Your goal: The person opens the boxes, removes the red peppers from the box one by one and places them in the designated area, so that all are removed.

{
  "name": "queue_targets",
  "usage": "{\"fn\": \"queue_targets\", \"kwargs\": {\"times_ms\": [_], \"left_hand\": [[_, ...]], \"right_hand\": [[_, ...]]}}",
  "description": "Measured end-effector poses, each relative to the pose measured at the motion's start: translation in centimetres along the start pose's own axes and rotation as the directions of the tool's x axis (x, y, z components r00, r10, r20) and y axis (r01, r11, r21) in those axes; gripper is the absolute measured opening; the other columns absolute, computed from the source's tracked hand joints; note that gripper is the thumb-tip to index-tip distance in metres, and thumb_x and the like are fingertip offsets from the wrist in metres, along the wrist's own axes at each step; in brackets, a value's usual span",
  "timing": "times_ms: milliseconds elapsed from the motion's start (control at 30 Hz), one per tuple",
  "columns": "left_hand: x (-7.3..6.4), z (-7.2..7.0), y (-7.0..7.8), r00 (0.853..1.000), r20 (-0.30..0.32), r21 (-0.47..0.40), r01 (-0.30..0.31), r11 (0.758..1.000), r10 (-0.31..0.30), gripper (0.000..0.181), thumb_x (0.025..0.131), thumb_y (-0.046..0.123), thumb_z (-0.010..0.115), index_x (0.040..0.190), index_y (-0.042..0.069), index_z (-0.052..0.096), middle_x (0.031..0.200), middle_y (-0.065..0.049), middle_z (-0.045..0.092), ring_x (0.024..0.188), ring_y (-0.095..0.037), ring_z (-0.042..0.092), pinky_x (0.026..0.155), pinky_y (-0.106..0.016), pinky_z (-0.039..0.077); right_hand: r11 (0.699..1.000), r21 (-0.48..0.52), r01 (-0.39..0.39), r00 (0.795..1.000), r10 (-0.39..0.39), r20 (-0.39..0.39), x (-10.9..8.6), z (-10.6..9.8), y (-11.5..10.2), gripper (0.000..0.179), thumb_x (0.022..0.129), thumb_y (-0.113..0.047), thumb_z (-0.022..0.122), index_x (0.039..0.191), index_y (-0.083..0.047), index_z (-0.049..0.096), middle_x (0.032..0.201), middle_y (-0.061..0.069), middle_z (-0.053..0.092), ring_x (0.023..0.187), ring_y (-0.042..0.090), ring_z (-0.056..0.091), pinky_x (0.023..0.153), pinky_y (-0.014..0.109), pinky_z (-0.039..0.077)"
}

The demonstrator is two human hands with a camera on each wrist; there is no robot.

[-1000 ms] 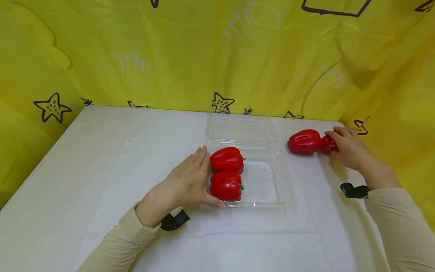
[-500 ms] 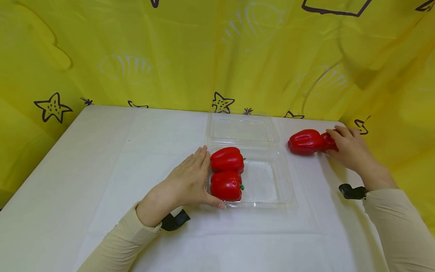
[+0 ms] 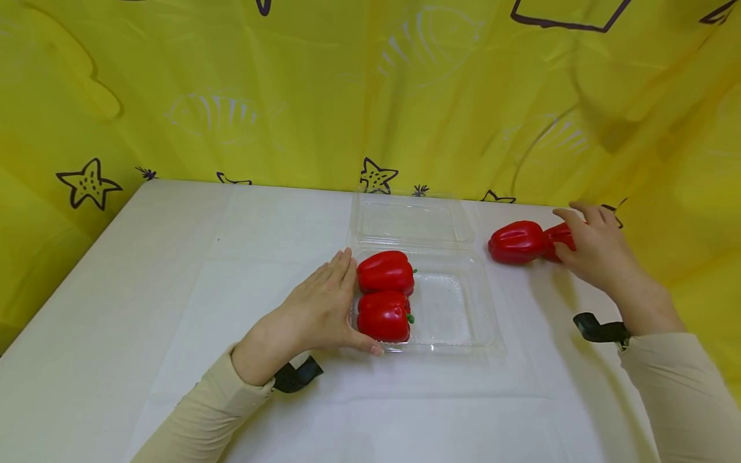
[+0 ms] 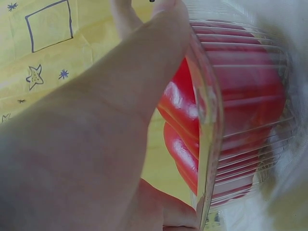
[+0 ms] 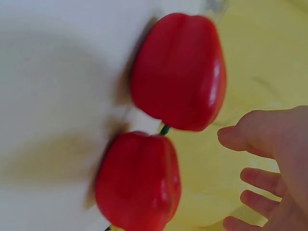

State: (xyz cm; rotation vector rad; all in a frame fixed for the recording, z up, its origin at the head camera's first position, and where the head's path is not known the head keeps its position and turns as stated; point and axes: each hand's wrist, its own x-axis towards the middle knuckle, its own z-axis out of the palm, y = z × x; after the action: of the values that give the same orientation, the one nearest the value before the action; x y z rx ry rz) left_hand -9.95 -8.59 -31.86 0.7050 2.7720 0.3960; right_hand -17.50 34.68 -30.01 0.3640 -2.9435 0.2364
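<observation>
Rests the left hand [image 3: 307, 315], with straight fingers, against the left side of the clear box [image 3: 444, 312], with two red peppers [image 3: 384, 276] side by side in its left part, and poises the right hand [image 3: 602, 254], with fingers apart and off the surface, near two more peppers [image 3: 517, 242] on the white table [image 3: 179, 289].

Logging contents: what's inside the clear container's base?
Far red pepper and near red pepper, at its left end. The container floor shows to their right; beneath them, it's hidden.
</observation>
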Motion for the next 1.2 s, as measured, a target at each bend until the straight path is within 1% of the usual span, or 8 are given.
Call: {"fn": "queue_targets", "kwargs": {"times_ms": [200,400,533,600,733,933,1067,1200], "left_hand": [[0.0,0.0,0.0,1.000,0.003,-0.004,-0.001,1.000,0.001,0.137,0.064,0.076,0.075,0.155,-0.007,0.015,0.165,-0.023,0.010,0.154,-0.037,0.011,0.125,-0.047,0.019],[0.0,0.0,0.0,1.000,0.007,-0.007,0.000,1.000,0.000,0.137,0.065,0.076,0.075,0.155,-0.007,0.015,0.165,-0.022,0.010,0.154,-0.037,0.011,0.125,-0.048,0.019],[0.0,0.0,0.0,1.000,0.002,-0.003,-0.003,1.000,0.003,0.136,0.065,0.076,0.075,0.155,-0.007,0.016,0.165,-0.023,0.011,0.154,-0.037,0.012,0.125,-0.048,0.019],[0.0,0.0,0.0,1.000,0.003,-0.002,-0.002,1.000,0.002,0.136,0.065,0.075,0.075,0.155,-0.007,0.016,0.165,-0.023,0.012,0.154,-0.037,0.011,0.125,-0.048,0.019],[0.1,0.0,0.0,1.000,0.005,-0.008,0.000,1.000,0.000,0.135,0.065,0.075,0.075,0.155,-0.007,0.017,0.165,-0.022,0.012,0.154,-0.037,0.011,0.125,-0.048,0.019],[0.1,0.1,0.1,1.000,-0.001,-0.012,-0.001,1.000,0.001,0.135,0.064,0.074,0.076,0.155,-0.007,0.017,0.165,-0.023,0.013,0.154,-0.037,0.012,0.125,-0.048,0.020],[0.1,0.2,0.1,1.000,-0.004,-0.013,-0.006,1.000,0.006,0.134,0.065,0.074,0.076,0.155,-0.007,0.018,0.165,-0.023,0.014,0.154,-0.037,0.013,0.124,-0.049,0.021],[0.1,0.1,0.0,1.000,-0.002,-0.008,-0.001,1.000,0.001,0.135,0.064,0.075,0.076,0.155,-0.006,0.017,0.165,-0.022,0.013,0.154,-0.037,0.012,0.124,-0.049,0.020]], "right_hand": [[0.997,0.076,0.005,0.999,-0.002,-0.043,-0.2,-0.7,-2.5,0.055,0.086,-0.001,0.066,0.136,0.005,0.046,0.146,0.036,0.032,0.136,0.056,0.022,0.103,0.076,0.029],[0.991,0.131,-0.008,0.999,0.015,-0.050,-0.6,-1.0,-4.9,0.055,0.088,-0.003,0.067,0.139,0.003,0.045,0.149,0.033,0.030,0.140,0.054,0.019,0.104,0.075,0.028],[0.984,0.176,0.003,0.999,0.006,-0.051,-0.9,-1.3,-6.7,0.055,0.089,-0.005,0.067,0.139,0.000,0.046,0.150,0.031,0.031,0.140,0.053,0.019,0.104,0.075,0.029],[0.981,0.194,0.009,0.999,-0.001,-0.043,-1.0,-1.4,-7.6,0.056,0.089,-0.006,0.068,0.140,-0.001,0.046,0.151,0.029,0.031,0.141,0.051,0.020,0.103,0.075,0.031],[0.975,0.217,0.042,0.999,-0.034,-0.042,-1.3,-1.5,-9.4,0.059,0.088,-0.006,0.071,0.142,-0.004,0.047,0.151,0.027,0.034,0.140,0.049,0.024,0.100,0.074,0.036],[0.959,0.254,0.122,0.991,-0.106,-0.076,-1.8,-1.3,-11.7,0.063,0.084,-0.007,0.076,0.141,-0.005,0.049,0.149,0.025,0.039,0.137,0.047,0.031,0.093,0.070,0.047],[0.947,0.268,0.177,0.983,-0.156,-0.099,-2.1,-1.2,-13.3,0.061,0.084,-0.006,0.076,0.139,-0.005,0.051,0.148,0.022,0.042,0.134,0.044,0.036,0.098,0.066,0.046],[0.934,0.276,0.228,0.973,-0.208,-0.100,-2.3,-1.0,-14.8,0.060,0.085,-0.006,0.075,0.140,-0.006,0.051,0.147,0.020,0.043,0.133,0.040,0.039,0.101,0.064,0.045]]}}
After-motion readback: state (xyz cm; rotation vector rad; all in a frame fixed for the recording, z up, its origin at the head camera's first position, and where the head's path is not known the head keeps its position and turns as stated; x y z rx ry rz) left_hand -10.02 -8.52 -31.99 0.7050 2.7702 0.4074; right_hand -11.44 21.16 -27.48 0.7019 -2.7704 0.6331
